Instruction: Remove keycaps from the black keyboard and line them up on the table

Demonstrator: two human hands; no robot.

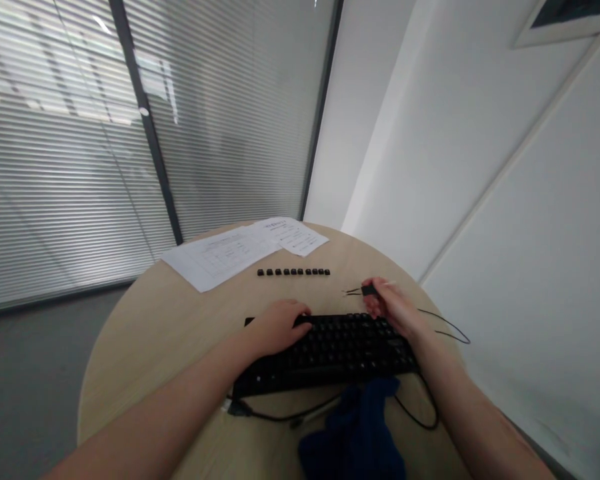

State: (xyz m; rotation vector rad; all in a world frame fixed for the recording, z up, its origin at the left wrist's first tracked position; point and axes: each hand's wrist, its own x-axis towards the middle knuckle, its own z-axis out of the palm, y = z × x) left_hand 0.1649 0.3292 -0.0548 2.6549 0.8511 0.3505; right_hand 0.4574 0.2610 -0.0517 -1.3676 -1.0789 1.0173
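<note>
**Black keyboard [330, 350], lower centre of frame**

Left of centre: printed papers [225, 253] on round wooden table [125, 380]. Further right: left hand [276, 325] on keyboard's left part, thumb parted from fingers; cannot tell whether closed on keyboard. Centre: row of black keycaps [293, 272]. Lower centre: blue cloth [355, 430]. Right of centre: black wire-pronged tool [369, 290], pinched narrowly in right hand [391, 304].

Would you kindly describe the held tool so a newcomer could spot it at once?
On the round table, find the black keyboard, then the right hand at its far right corner. That hand holds the wire keycap puller: black-handled, with two thin prongs pointing left, unlike the blocky keycaps in a row nearby.
</note>
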